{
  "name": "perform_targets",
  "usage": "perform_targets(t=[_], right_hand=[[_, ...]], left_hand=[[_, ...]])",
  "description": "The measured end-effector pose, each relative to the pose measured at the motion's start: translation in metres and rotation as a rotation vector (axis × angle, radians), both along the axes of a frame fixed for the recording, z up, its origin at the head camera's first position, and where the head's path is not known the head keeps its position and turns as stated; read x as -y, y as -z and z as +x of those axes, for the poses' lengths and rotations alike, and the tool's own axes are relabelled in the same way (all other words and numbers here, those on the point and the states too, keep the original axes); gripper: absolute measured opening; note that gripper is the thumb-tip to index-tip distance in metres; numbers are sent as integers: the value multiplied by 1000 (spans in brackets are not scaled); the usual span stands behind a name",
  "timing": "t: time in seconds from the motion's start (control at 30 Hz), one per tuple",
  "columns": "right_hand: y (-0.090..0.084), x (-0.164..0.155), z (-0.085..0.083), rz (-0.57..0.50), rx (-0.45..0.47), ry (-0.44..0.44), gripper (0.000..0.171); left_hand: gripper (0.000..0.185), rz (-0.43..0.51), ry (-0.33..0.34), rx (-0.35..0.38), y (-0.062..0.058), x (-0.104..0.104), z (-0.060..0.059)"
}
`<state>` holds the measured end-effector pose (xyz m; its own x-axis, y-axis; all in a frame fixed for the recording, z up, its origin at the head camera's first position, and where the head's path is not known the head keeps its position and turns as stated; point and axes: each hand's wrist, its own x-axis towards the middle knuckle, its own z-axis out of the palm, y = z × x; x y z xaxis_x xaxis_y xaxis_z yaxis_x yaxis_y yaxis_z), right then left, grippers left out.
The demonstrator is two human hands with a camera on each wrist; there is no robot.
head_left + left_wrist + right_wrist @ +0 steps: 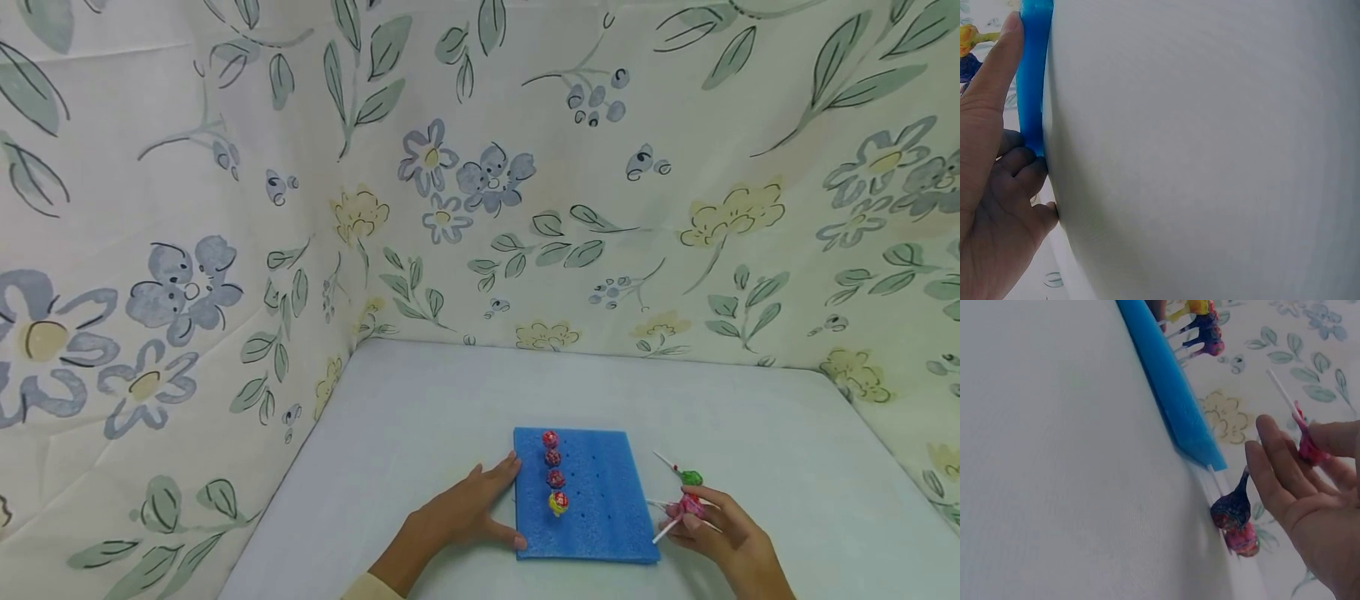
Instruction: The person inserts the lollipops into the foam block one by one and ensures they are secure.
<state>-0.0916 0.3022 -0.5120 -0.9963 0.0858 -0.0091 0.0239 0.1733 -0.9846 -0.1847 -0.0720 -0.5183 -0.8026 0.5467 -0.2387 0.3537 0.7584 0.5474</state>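
Note:
A blue foam board (600,508) with small holes lies on the white table (420,417). Several wrapped lollipops stand in one column in it, red ones (550,439) at the far end and a yellow one (558,502) nearest me. My left hand (491,500) rests against the board's left edge, with straight fingers (997,69) along the foam (1032,81). My right hand (693,512) is just right of the board and pinches a pink lollipop (1307,447), its stick (1282,390) pointing away.
Loose lollipops lie on the table by my right hand: a green one (690,477), a dark blue one (1230,509) and a pink one (1242,539). Floral cloth walls (525,208) close off the table on the left, back and right.

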Motion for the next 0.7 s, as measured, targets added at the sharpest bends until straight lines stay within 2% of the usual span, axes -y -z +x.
perform_targets(t=[0.13,0.27,0.43,0.6,0.7], right_hand=[[0,1,-2,-90,-12,20,44],[-2,4,-4,-104,10,71,42],[-5,9,-9,10,109,114,53],[-6,14,-12,85,103,96,63],[-9,16,-14,120,144,106,59]], left_hand=[[114,-7,1,-2,0,0,-1],[114,-17,2,-3,-2,-1,0],[113,-22,2,-10,-5,-1,2],[113,-18,2,-12,-6,0,3],[113,-16,4,-12,-6,0,3]])
